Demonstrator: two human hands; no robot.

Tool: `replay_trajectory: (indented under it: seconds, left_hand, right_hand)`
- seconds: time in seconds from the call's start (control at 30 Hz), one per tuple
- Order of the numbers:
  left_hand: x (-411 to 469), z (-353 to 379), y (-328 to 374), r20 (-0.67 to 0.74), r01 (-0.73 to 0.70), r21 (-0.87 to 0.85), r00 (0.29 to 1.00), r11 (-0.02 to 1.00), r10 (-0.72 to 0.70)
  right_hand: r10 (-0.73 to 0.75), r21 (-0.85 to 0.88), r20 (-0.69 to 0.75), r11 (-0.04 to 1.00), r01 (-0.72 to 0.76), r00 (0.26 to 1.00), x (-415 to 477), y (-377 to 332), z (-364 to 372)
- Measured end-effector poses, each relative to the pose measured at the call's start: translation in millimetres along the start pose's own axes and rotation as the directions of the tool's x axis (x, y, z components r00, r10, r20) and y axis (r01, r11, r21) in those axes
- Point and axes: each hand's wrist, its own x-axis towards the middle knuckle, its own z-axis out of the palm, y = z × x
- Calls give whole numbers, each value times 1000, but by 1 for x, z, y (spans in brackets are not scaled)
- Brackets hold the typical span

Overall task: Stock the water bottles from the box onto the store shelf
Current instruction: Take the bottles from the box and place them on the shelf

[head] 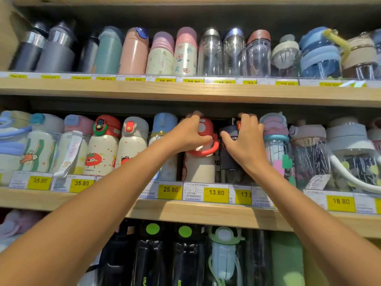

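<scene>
On the middle wooden shelf [185, 211] stands a cream bottle with a red lid and red loop handle [201, 166]. My left hand [188, 134] grips its red lid from the left, thumb below and fingers over the top. Right beside it stands a dark, black-lidded bottle [229, 162]. My right hand [246, 139] grips that bottle's top, fingers curled over the lid and thumb on its front. Both bottles stand upright in the row. The box is out of view.
Bottles crowd the middle shelf on both sides: a blue-lidded one [165, 129] at left, a pink and teal one [276, 141] at right. The upper shelf [185, 91] hangs close above the lids. Yellow price tags [216, 193] line the shelf edge. Dark bottles [152, 254] fill the shelf below.
</scene>
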Motion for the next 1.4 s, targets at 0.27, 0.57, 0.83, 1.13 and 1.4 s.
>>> replay_trajectory:
  seconds: [0.27,0.57,0.83,1.13,1.4]
  left_hand:
    - [1,6,-8,-14,-5,-63,1000,998,4]
    - [-1,7,-17,-57,-18,-110,998,994,11]
    - [-1,6,-13,-40,-36,-56,999,998,34]
    - [-5,4,-8,-24,-1,1,1000,1000,1]
    - [-9,8,-5,-31,32,8,999,999,-32]
  right_hand:
    - [125,120,-39,986,-119,991,-20,-7,12]
    - [236,48,-45,971,-234,971,-32,-7,20]
    - [230,96,-44,970,-225,972,-32,-4,23]
    - [206,98,-27,974,-203,978,-33,-4,18]
    - [203,140,3,969,-202,979,-39,-1,15]
